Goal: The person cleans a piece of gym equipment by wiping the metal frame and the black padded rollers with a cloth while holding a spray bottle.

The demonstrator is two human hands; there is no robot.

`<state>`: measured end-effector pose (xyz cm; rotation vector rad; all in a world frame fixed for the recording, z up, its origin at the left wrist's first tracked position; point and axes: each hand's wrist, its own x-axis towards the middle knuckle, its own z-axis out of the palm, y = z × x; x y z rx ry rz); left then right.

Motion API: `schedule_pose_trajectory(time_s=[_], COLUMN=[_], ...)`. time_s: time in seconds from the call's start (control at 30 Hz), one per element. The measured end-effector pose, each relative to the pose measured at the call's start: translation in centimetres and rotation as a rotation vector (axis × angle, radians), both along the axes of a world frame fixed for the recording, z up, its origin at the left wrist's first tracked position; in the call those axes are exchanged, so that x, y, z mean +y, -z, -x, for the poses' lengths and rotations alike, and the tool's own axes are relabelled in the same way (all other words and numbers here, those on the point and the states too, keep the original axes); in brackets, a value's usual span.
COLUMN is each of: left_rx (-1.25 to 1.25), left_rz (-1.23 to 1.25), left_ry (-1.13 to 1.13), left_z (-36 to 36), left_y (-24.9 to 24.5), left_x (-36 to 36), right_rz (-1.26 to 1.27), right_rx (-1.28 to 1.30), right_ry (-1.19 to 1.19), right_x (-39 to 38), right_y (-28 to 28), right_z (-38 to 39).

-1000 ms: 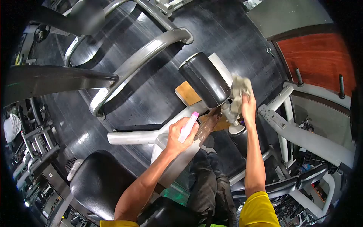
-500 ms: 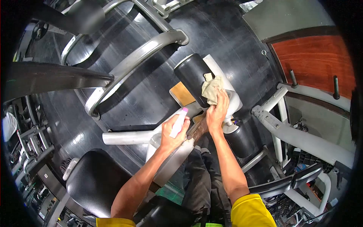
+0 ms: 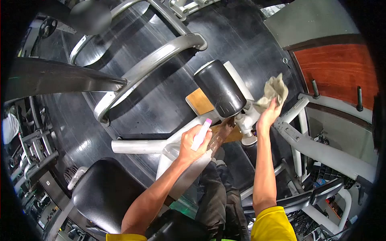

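My left hand (image 3: 190, 145) is closed around a slim white bottle with a pink tip (image 3: 200, 136), held upright over the grey frame of an exercise machine. My right hand (image 3: 268, 119) grips a crumpled beige cloth (image 3: 274, 91), out to the right of the machine and apart from its pad. Between and beyond both hands lies a black padded roller (image 3: 220, 88) on a light grey metal arm (image 3: 250, 116). Light streaks show on the roller's near end. A wooden plate (image 3: 200, 102) shows beneath it.
A black padded seat (image 3: 105, 193) is at lower left. A curved grey tube frame (image 3: 157, 56) spans the upper left. At right stand a white metal frame (image 3: 321, 144) and a reddish wood panel (image 3: 337, 72). Dark rubber flooring (image 3: 161, 100) lies below.
My right hand has lifted the cloth off the roller and swung it to the right. My left hand has shifted slightly right with the bottle. The view has shifted a little.
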<state>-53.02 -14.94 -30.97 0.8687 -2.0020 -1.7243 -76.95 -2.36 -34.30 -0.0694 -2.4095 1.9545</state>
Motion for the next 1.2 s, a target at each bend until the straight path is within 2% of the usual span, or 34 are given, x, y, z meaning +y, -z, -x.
schedule_pose_trajectory(time_s=[0.1,0.17,0.23,0.3,0.33,0.37,0.5,0.6,0.67,0.7,0.77,0.83,0.87,0.93,0.97,1.03,1.1,1.17,1.2], left_rx=[-0.055,-0.053,-0.054,-0.053,-0.041,-0.042,-0.041,-0.024,-0.001,0.002,0.069,0.025,-0.009,0.003,0.005,0.014,0.014,-0.001,-0.008], left_rz=[-0.072,-0.069,-0.069,-0.064,-0.046,-0.044,-0.03,0.004,0.052,0.053,0.182,0.141,0.107,0.088,0.092,0.098,0.102,0.075,0.076], left_ry=[-0.007,-0.023,-0.041,-0.081,-0.094,-0.092,-0.09,-0.084,-0.103,-0.1,-0.131,-0.133,-0.119,-0.107,-0.102,-0.106,-0.1,-0.129,-0.134], left_z=[-0.1,-0.2,-0.3,-0.1,0.0,-0.1,0.2,0.1,0.2,0.3,0.5,0.3,0.3,0.4,0.4,0.5,0.3,0.3,0.1], left_y=[-0.1,0.0,0.1,0.3,0.4,0.5,-0.5,-0.6,-0.1,-0.1,-0.2,-0.6,-0.7,-0.6,-0.8,-0.7,-0.5,-0.3,-0.3], left_x=[0.0,0.1,0.1,-0.2,-0.3,-0.3,-0.5,-0.3,0.0,-0.1,-0.1,-0.1,-0.1,-0.2,-0.3,-0.5,-0.7,-0.9,-0.9], right_rz=[-0.196,-0.232,-0.556,-0.895,-0.944,-0.943,-0.997,-0.966,-0.925,-0.926,-0.905,-0.629,-0.549,-0.33,-0.326,-0.373,-0.968,-1.043,-1.067], right_rx=[0.174,0.505,0.68,0.785,0.867,0.866,0.755,0.681,0.419,0.119,0.07,0.296,0.316,0.548,0.614,0.677,1.031,1.022,1.021], right_ry=[-0.249,-0.515,-0.883,-1.107,-1.093,-1.09,-1.329,-1.383,-1.609,-1.626,-1.546,-1.404,-1.379,-1.227,-1.186,-1.203,-1.297,-1.276,-1.339], right_x=[-4.7,-8.7,-12.2,-13.1,-12.6,-11.4,-2.7,1.2,2.5,2.3,0.6,-2.0,-4.3,-8.7,-11.1,-14.2,-15.4,-13.7,-12.2], right_y=[-2.3,-2.1,-2.3,-0.3,-0.1,-0.2,-2.3,-4.6,-6.1,-7.1,-8.8,-7.8,-8.3,-6.1,-5.7,-2.5,-0.2,0.2,-0.6], right_z=[0.1,-0.9,-2.1,-4.3,-5.0,-5.4,-5.8,-4.7,-3.3,-2.5,-1.5,-0.7,-0.5,-0.6,-1.2,-2.1,-3.5,-4.5,-4.3])
